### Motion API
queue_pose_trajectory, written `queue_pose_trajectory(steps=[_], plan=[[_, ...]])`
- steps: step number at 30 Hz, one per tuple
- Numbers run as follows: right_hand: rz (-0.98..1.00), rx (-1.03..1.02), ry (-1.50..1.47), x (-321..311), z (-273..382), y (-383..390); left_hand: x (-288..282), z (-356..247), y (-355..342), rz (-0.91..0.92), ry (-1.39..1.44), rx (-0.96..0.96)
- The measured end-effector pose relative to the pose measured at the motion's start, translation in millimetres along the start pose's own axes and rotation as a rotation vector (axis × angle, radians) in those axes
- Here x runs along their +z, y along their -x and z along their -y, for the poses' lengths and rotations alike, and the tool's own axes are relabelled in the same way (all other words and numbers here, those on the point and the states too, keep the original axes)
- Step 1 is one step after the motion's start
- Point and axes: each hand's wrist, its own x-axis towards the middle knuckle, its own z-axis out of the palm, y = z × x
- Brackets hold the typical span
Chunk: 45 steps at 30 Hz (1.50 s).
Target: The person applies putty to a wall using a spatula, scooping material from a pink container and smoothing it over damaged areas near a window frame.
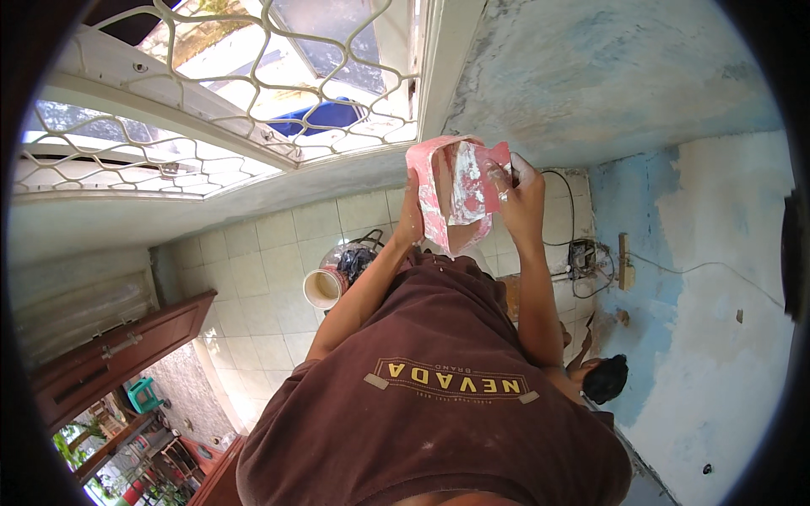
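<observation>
My left hand [409,215] grips the side of a pink rectangular tray [431,200], tilted in front of me and smeared with white paste. My right hand [521,198] grips a pink flat scraper [492,201] at the tray's right side, over paste spread inside it. My fingers on the tray's far side are partly hidden.
A white-grilled window [337,84] is ahead left; blue-patched wall [709,219] at right. On the tiled floor [270,244] stand a bucket [322,289], a black bag [354,261] and a corded box [582,257]. Another person [606,379] is low at right; an open door [118,346] left.
</observation>
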Motion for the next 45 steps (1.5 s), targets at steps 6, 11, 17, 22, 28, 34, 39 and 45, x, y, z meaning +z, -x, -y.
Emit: queue_pose_trajectory(steps=[6,11,17,22,28,34,39,45], plan=[[-0.062,-0.009,0.026,-1,5,3,5,-6,-5,0.001,0.04,0.029],[-0.131,-0.02,0.146,-2,14,5,11,-7,-4,0.003,0.061,0.013],[-0.107,-0.085,0.185,0,31,2,9,-1,-2,0.037,0.019,-0.038],[-0.084,-0.115,0.272,6,34,7,11,-2,0,0.022,0.025,-0.044],[-0.004,-0.191,0.289,8,45,18,9,-2,1,0.006,-0.112,-0.108],[-0.077,-0.203,0.245,-6,43,29,0,-3,-1,-0.016,0.058,-0.085],[-0.284,-0.29,0.13,9,-3,38,6,-10,-2,-0.036,0.035,-0.041],[-0.056,-0.196,0.242,-8,2,23,3,-10,-1,-0.022,0.041,-0.044]])
